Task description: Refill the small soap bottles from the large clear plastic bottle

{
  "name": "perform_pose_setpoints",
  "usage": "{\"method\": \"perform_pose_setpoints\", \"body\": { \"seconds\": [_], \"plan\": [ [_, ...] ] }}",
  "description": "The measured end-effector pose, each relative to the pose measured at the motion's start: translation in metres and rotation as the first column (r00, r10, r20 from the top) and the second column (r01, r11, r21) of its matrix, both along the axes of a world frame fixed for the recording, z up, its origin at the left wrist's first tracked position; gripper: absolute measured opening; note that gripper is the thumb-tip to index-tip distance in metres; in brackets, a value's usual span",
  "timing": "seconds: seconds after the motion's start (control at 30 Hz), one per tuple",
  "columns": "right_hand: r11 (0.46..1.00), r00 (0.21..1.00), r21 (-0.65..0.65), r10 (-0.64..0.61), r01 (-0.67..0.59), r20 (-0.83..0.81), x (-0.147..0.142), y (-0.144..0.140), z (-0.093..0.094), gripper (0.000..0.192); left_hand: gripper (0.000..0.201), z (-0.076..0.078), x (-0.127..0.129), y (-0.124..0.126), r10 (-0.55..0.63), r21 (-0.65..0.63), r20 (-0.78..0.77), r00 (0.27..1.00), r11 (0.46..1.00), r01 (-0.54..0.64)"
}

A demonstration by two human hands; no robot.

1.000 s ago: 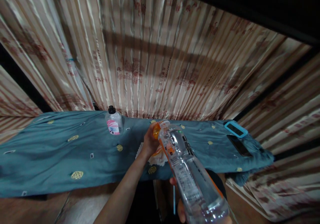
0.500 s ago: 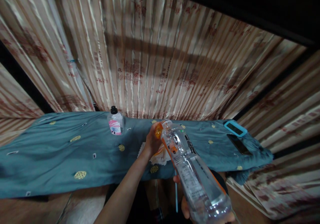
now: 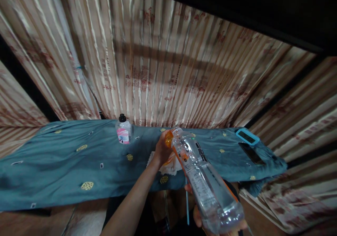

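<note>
I hold a clear plastic drink bottle (image 3: 205, 187) tilted out in front of me, its base low and close to my body, its neck pointing up and away toward the table. My right hand (image 3: 213, 225) cups the base from underneath; only a few fingers show at the bottom edge of the view, wrapped around the bottle's lower end. My left hand (image 3: 162, 149) is closed around the orange cap (image 3: 168, 138) at the top of the neck, fingers curled over it, thumb side toward me. The bottle looks empty or nearly so, and it carries an orange and white label with dark lettering along its side.

Below the bottle's neck, on the near part of the table, a crumpled white cloth (image 3: 168, 165) lies just behind my left hand. The table is covered with a teal tablecloth (image 3: 65, 165) dotted with small yellow round motifs. Farther back, left of my left hand and well apart from it, a small clear bottle with a black cap and pink label (image 3: 123, 133) stands upright near the table's far edge. At the right end of the table lie a device in a light blue case (image 3: 246, 136) and, just beside it, a dark phone (image 3: 252, 153), both flat. Striped beige curtains with reddish print (image 3: 163, 64) hang behind the table.
</note>
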State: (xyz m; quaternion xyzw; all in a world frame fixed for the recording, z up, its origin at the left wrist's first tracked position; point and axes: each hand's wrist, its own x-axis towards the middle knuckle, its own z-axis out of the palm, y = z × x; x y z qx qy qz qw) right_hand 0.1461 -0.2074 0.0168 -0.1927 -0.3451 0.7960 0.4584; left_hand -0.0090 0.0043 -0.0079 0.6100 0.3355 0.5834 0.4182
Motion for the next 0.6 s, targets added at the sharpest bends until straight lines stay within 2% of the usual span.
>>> {"method": "perform_pose_setpoints", "body": {
  "seconds": [0.13,0.2,0.23,0.3,0.37,0.5,0.6],
  "plan": [
    [0.994,0.994,0.042,-0.097,0.099,-0.041,-0.001,-0.011,-0.001,0.094,0.045,-0.001,-0.001,0.0,-0.001,0.0,-0.028,1.0,1.0,0.001],
    [0.98,0.98,0.033,-0.196,0.197,-0.035,-0.006,-0.017,-0.004,0.096,0.045,-0.001,-0.002,0.0,0.0,0.0,-0.041,0.999,1.0,0.0],
    [0.96,0.96,0.015,-0.279,0.279,-0.017,-0.009,-0.02,-0.005,0.098,0.046,0.0,-0.002,0.0,0.001,-0.002,-0.045,0.999,1.0,-0.002],
    [0.884,0.884,-0.029,-0.465,0.466,0.045,-0.015,-0.025,-0.004,0.106,0.049,0.002,-0.003,-0.001,-0.001,-0.01,-0.056,0.998,1.0,0.001],
    [0.809,0.812,-0.073,-0.575,0.583,0.105,-0.021,-0.028,-0.001,0.119,0.05,0.004,-0.003,-0.002,-0.014,-0.012,-0.066,0.998,1.0,0.013],
    [0.77,0.78,-0.129,-0.615,0.625,0.111,-0.026,-0.033,0.001,0.136,0.047,0.007,-0.002,-0.003,-0.013,0.004,-0.07,0.997,1.0,0.013],
    [0.79,0.797,-0.109,-0.599,0.604,0.076,-0.019,-0.036,-0.01,0.128,0.045,0.006,-0.002,-0.001,-0.022,0.003,-0.067,0.997,1.0,0.022]
  ]
}}
